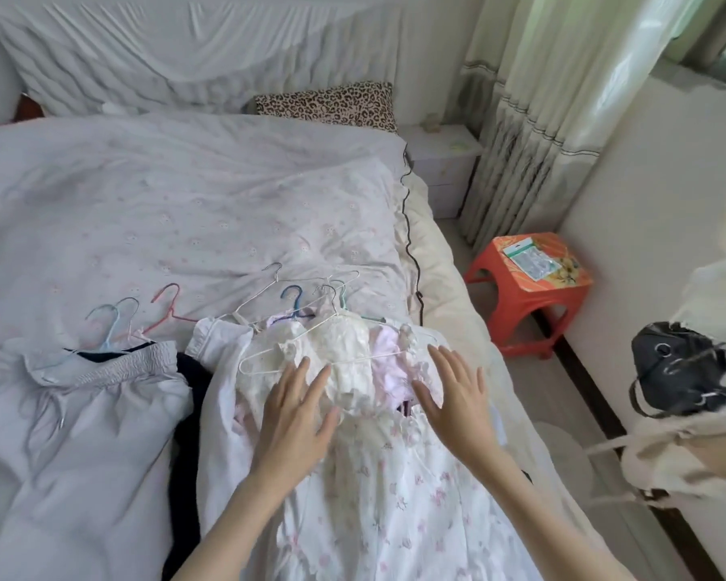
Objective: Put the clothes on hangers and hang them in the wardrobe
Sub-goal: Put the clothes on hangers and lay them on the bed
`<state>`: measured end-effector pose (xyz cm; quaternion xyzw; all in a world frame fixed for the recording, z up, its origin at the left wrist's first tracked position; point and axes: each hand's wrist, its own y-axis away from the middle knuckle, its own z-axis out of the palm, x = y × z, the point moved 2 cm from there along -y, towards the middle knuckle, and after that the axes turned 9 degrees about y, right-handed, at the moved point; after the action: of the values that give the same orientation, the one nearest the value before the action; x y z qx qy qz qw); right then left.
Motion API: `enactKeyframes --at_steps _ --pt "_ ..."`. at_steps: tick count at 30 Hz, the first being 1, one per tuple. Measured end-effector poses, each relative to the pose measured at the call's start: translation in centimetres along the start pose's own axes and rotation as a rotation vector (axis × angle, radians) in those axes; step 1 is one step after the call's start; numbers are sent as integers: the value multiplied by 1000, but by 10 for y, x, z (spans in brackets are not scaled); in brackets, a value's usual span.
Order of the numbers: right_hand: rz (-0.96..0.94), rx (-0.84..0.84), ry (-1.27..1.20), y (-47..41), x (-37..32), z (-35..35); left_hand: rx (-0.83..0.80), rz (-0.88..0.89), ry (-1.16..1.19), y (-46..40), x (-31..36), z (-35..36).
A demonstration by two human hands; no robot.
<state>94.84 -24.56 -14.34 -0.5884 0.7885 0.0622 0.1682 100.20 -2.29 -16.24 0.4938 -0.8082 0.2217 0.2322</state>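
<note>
both hands flat over the stacked clothes on the bed (185, 195)

floral dress (378, 496) under both palms; white hanger (311, 362) just beyond fingertips. left hand (298, 417) and right hand (453, 396), fingers spread, gripping nothing, probably smoothing before lifting.

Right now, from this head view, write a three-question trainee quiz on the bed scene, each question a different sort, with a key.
1. True or false: both hands lie flat with straight fingers on the floral dress.
2. Multiple choice: the white wire hanger nearest the hands lies (A) on the floor, (B) on top of the dress pile, (C) on the red stool.
3. Fill in: the pillow at the head of the bed has a ____ print.

Key: 1 true, left hand and right hand; 2 B; 3 leopard.
</note>
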Motion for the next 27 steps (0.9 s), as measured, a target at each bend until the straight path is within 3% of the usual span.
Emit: enactKeyframes --at_steps 5,11,17,27 --pt "79 -49 197 141 19 -21 -191 99 45 104 57 39" --pt "411 -12 312 291 48 -55 -346 401 56 149 109 58" --pt "869 134 312 452 33 -61 -703 585 115 246 148 79" --pt "1487 457 309 710 -35 -98 -903 1144 187 396 280 90"
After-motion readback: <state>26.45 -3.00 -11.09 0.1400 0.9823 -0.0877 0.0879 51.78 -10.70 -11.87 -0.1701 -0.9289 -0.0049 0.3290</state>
